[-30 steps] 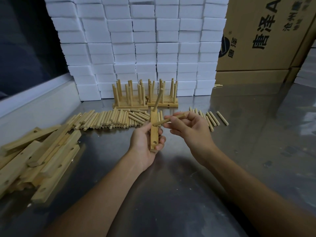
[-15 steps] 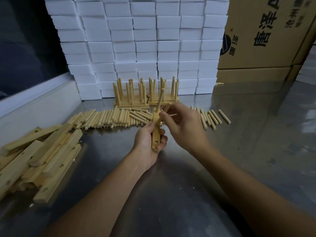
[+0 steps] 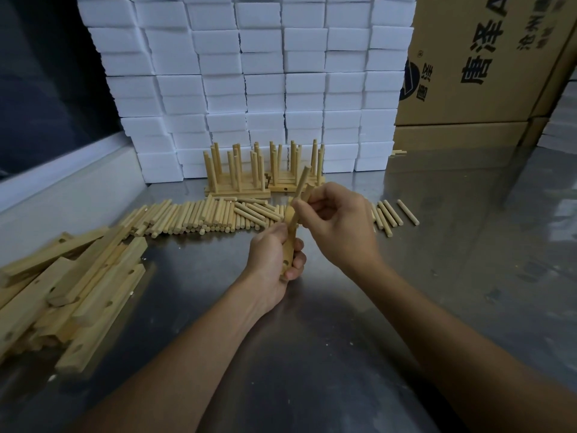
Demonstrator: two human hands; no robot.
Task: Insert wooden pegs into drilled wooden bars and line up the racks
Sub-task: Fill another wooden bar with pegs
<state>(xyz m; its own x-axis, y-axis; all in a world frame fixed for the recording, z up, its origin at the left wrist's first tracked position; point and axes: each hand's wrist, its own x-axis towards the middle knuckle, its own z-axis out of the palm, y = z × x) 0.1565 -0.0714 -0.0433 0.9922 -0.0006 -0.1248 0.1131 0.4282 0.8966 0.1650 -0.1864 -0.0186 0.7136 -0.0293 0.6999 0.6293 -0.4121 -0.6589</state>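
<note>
Gripping the drilled bar [image 3: 288,250] upright in the left hand [image 3: 274,260], pinching a peg [image 3: 307,193] with the right hand [image 3: 338,226]: line up squarely before pressing home.

White foam blocks [image 3: 265,89] stacked behind; cardboard boxes [image 3: 487,67] right (printed); steel table [image 3: 468,276].

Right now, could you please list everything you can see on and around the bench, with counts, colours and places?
Drilled bar: one, pale wood, in the left hand, one peg already standing in it.
Second peg: one, pale, pinched by the right hand.
Loose pegs: many, pale, in a row mid-bench.
Spare bars: a pile, pale, near left.
Finished racks: two groups, pale, at the back.
Foam blocks: many, white, stacked behind.
Cartons: brown, back right.
Bench: grey metal.
Left hand: grips the bar.
Right hand: holds the second peg.
</note>
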